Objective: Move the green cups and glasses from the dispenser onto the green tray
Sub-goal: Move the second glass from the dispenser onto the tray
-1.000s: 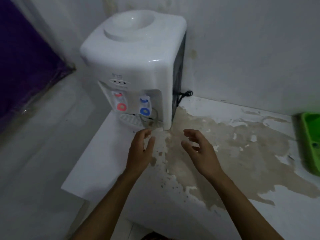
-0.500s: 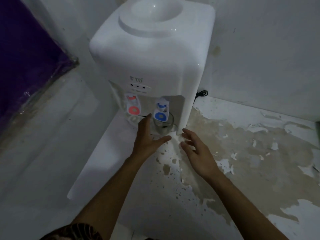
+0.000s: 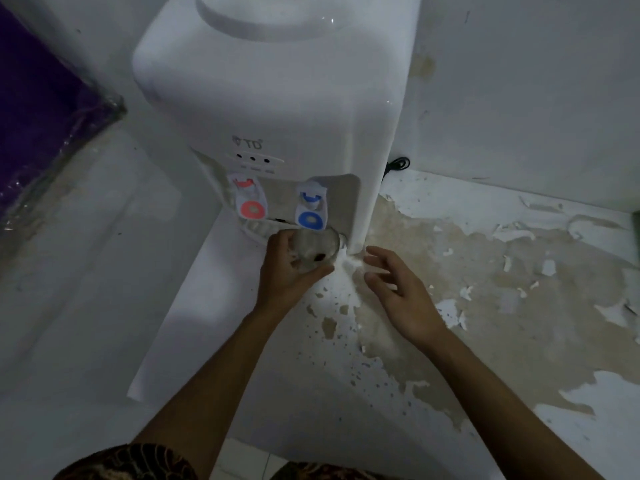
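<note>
A person's left hand point(image 3: 289, 271) is curling its fingers and thumb round a clear glass point(image 3: 313, 249) that is sitting just below the blue tap point(image 3: 310, 209) of a white water dispenser point(image 3: 277, 98), at the front of the machine's drip grille point(image 3: 258, 230). The right hand point(image 3: 401, 289) is hovering just beside the dispenser's front corner, fingers spread and relaxed, holding nothing and touching nothing that can be made out. The glass is looking smooth, rigid and breakable, probably light if empty, though whether any water is inside cannot be told; a grip round the side wall, below the rim, is appearing the safest hold, and a damp wall could slip. The red tap point(image 3: 251, 202) is standing beside the blue one, with no cup visible under it. The dispenser is resting on a white counter point(image 3: 502, 209) with peeling, stained paint spreading away from the machine's corner. The green tray is not clearly in view.
</note>
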